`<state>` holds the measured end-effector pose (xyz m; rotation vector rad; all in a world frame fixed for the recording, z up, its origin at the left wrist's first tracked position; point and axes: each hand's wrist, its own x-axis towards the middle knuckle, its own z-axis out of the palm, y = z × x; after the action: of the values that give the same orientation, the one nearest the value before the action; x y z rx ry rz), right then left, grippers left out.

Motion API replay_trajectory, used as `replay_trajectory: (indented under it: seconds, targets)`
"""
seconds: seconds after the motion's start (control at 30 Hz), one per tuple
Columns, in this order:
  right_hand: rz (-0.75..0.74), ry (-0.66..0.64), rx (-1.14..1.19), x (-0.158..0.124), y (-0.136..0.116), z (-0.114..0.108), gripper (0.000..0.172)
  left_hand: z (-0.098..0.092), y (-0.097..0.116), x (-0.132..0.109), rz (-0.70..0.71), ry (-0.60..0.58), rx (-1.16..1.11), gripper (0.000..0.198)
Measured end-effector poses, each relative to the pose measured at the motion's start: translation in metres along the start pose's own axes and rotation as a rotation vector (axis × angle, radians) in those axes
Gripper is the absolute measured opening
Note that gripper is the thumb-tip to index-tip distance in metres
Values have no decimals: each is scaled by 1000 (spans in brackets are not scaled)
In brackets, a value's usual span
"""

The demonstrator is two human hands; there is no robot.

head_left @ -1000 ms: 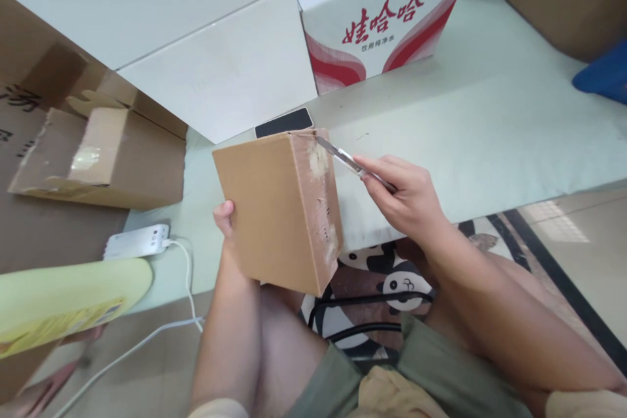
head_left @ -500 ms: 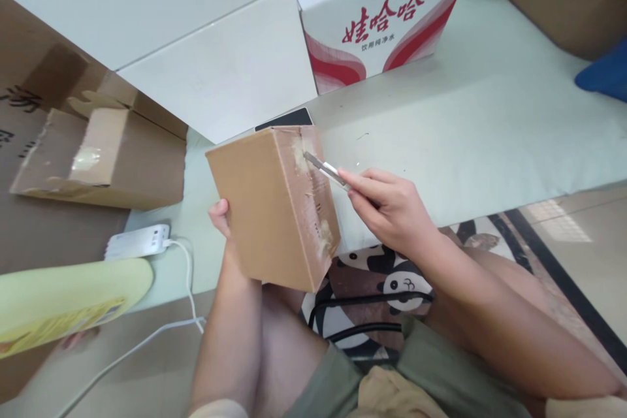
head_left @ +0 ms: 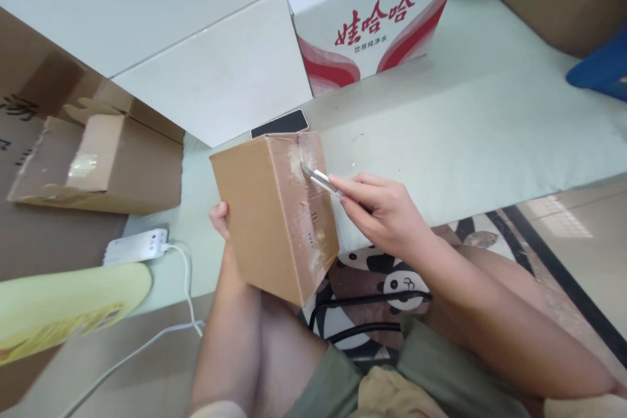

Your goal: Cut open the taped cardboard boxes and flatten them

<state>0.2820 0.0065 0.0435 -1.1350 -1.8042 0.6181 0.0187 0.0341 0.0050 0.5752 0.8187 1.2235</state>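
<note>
My left hand grips a small brown cardboard box from behind and below, holding it tilted above my lap; only the thumb and a bit of palm show. The box's right face carries a taped seam with torn, whitish tape. My right hand is closed in a pinch on a thin metal utility knife. The blade tip touches the taped seam near the box's top right corner.
A pale green table lies ahead with a white and red printed carton, a black phone, an opened brown box and a white power strip with cable. A yellow object is at left, a panda-print stool below.
The knife tip has moved left and down from the box's top corner onto the taped seam. The box has tilted and shifted slightly.
</note>
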Motion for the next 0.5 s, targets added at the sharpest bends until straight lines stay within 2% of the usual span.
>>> replay_trajectory:
  seconds: [0.1,0.17,0.27,0.37,0.43,0.5]
  targets:
    - [-2,-13,-6,0,-1,0,40,3,0,0,33,-46,-50,72]
    - [4,-20,-9,0,-2,0,39,6,0,0,56,-14,-46,70]
    - [-3,-37,13,0,-2,0,38,10,3,2,25,51,-22,79]
    - [-34,-61,94,2,0,-8,35,10,9,8,127,95,-28,73]
    - [21,19,128,3,2,-18,34,7,12,13,233,91,-66,59]
    - [132,172,129,4,4,-29,35,5,15,16,272,88,-95,52]
